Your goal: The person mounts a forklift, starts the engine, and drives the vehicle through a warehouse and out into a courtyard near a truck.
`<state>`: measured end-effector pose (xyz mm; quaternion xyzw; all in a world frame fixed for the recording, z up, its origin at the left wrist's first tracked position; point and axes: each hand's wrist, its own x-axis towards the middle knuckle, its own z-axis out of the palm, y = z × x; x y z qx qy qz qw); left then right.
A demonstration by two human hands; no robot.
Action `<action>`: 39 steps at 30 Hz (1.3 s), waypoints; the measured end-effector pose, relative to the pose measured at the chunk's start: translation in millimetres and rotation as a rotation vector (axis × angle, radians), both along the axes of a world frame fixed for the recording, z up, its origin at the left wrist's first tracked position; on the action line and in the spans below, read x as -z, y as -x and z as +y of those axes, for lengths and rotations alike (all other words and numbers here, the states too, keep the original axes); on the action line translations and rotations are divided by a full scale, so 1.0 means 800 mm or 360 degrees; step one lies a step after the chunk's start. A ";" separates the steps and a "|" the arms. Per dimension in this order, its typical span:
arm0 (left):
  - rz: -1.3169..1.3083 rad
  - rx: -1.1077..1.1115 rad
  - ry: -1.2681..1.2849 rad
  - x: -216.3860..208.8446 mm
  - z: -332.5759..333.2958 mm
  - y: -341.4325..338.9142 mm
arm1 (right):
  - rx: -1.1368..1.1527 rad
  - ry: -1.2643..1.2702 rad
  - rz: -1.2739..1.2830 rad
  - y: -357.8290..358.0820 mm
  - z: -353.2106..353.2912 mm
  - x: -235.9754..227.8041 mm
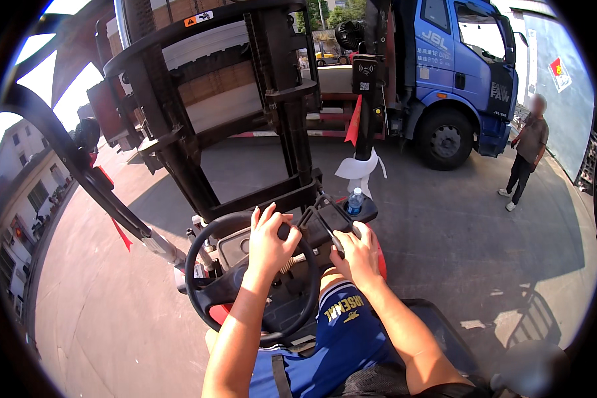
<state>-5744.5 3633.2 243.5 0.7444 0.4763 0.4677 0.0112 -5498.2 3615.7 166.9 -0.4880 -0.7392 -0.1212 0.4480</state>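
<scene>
Steering wheel sits at seven o'clock from mid-view, low in front of the seated person. Left hand at the wheel's one-to-two o'clock, thumb and index curled round a dark round knob, other fingers raised and spread. Right hand well apart from it, at four o'clock of the left, loosely folded over the black control levers; exactly which lever is gripped, cannot tell. Handling, by judgement: wheel rim stiff, smooth, perhaps slick under sweat; best held at the knob, palm over it. Levers look rigid and slim, likely light to move; hold by the end grips. Nothing fragile in either hand. Water bottle at twelve o'clock of the right hand. Dark mast at eleven to twelve; blue truck at one to two; standing person towards three.
</scene>
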 end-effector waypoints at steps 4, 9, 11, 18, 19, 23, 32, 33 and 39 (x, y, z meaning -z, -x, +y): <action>0.0004 0.0049 0.0000 0.007 -0.009 0.032 | 0.0039 -0.0100 0.0007 0.034 -0.019 0.002; 0.0057 0.0124 0.0006 0.011 -0.007 0.070 | 0.0110 -0.0088 0.0029 0.071 -0.032 0.012; 0.0072 0.0148 0.0012 0.014 -0.006 0.086 | 0.0127 -0.0113 0.0027 0.086 -0.036 0.013; 0.0048 0.0258 0.0014 0.014 -0.007 0.134 | 0.0172 -0.0145 0.0043 0.136 -0.051 0.016; 0.0032 0.0269 0.0003 0.014 -0.010 0.139 | 0.0174 -0.0138 0.0050 0.141 -0.055 0.017; 0.0028 0.0313 -0.0038 0.014 -0.006 0.168 | 0.0256 -0.0098 0.0047 0.172 -0.061 0.018; 0.0160 0.0341 0.0002 0.005 -0.010 0.227 | 0.0442 -0.0149 0.0043 0.237 -0.080 0.029; 0.0141 0.0349 0.0002 0.006 -0.012 0.233 | 0.0454 -0.0113 0.0038 0.243 -0.083 0.029; 0.0202 0.0443 -0.0072 -0.004 -0.010 0.274 | 0.0472 -0.0141 0.0024 0.278 -0.093 0.027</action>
